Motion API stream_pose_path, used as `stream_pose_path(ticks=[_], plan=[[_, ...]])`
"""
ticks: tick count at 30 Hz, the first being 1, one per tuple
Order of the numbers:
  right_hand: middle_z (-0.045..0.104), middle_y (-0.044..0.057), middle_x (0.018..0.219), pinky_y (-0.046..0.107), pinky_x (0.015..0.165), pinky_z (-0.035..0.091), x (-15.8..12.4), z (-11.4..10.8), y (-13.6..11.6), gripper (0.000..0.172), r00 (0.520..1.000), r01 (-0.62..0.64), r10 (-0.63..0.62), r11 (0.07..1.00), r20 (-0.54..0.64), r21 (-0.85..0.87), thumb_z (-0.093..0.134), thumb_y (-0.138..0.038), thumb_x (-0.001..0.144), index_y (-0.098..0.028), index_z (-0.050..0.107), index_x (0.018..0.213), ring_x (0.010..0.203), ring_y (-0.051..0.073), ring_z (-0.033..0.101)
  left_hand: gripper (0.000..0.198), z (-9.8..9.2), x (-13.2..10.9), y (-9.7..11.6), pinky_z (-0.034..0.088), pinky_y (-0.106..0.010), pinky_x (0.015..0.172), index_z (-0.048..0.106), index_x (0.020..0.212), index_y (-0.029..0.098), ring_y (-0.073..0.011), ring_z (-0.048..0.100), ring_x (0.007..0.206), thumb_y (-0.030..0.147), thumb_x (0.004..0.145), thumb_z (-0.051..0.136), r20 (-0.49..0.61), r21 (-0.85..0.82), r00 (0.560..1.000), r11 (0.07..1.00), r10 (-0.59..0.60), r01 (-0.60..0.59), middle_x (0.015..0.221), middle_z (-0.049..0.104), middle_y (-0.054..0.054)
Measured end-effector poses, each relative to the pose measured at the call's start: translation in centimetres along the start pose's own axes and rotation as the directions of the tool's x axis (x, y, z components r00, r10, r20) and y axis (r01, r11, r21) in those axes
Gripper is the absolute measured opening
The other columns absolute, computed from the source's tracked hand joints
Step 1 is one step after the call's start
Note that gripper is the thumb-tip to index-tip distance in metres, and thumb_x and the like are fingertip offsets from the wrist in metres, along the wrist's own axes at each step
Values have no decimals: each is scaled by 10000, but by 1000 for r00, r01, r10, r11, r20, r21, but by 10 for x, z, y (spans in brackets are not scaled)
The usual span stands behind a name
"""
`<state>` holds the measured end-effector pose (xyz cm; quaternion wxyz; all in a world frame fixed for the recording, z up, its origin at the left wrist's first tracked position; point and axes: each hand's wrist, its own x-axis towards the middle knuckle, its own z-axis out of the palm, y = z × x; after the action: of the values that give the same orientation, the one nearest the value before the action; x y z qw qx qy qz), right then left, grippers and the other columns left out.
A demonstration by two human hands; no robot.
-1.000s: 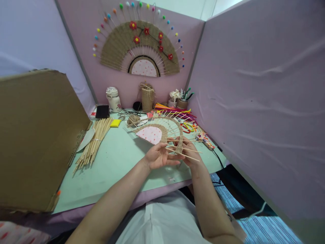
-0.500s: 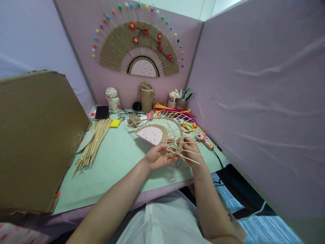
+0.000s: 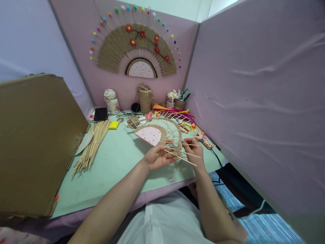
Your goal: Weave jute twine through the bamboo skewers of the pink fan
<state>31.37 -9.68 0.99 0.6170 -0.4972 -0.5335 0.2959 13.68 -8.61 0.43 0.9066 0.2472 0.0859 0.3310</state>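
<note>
A half-made woven fan (image 3: 179, 135) is held over the table, its thin sticks spreading out from a half-round centre with white, red-dotted cloth (image 3: 149, 135). A curved band of brown twine runs across the sticks. My left hand (image 3: 158, 157) supports the fan from below at its near right end, with fingers curled around the sticks there. Just right of the band, my right hand (image 3: 194, 149) has thumb and fingers pinched together among the stick ends. Whatever lies in that pinch is too thin to make out. A faint strand loops below the hands.
On the left lies a bundle of sticks (image 3: 95, 142) beside a large cardboard sheet (image 3: 33, 145). Behind the fan are a twine spool (image 3: 145, 100), a white jar (image 3: 111, 102) and colourful pipe cleaners (image 3: 175, 111). A glue gun (image 3: 204, 139) rests at right. A finished fan (image 3: 111, 49) hangs on the partition.
My right hand has moved slightly away from the woven band, and its fingers now show in a pinch. The left hand keeps its hold; the whole view has shifted slightly.
</note>
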Motion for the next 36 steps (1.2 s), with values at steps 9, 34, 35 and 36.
stream_pose_path(ticks=[9, 34, 35, 36], plan=[[531, -13, 648, 253, 559, 373, -1, -2, -5, 217, 995, 62, -62, 998, -84, 1, 648, -400, 748, -199, 570, 734, 588, 127, 455, 276, 5, -1, 0, 444, -423, 901, 590, 1048, 153, -310, 626, 1042, 119, 792, 491, -22, 16, 999, 999, 42, -42, 1114, 657, -147], [604, 20, 722, 287, 606, 410, 3, -44, -1, 160, 991, 103, -89, 984, 95, -148, 669, -360, 745, -202, 648, 762, 649, 154, 515, 268, 6, -2, 3, 462, -361, 843, 569, 1049, 170, -278, 634, 1034, 125, 793, 503, -30, 36, 998, 998, 58, -57, 1100, 658, -149], [609, 26, 750, 295, 631, 418, 3, -49, -2, 147, 988, 132, -116, 977, 100, -169, 661, -350, 753, -204, 654, 773, 680, 161, 525, 271, 6, -2, 3, 462, -359, 836, 561, 1049, 170, -283, 632, 1037, 125, 787, 509, -39, 41, 997, 997, 59, -58, 1107, 654, -155], [614, 31, 777, 301, 654, 425, 4, -53, -3, 136, 985, 155, -139, 970, 99, -185, 653, -341, 763, -207, 658, 782, 712, 168, 536, 275, 6, -2, 3, 462, -358, 829, 554, 1053, 171, -288, 631, 1038, 127, 784, 514, -43, 47, 997, 997, 57, -55, 1117, 649, -161]])
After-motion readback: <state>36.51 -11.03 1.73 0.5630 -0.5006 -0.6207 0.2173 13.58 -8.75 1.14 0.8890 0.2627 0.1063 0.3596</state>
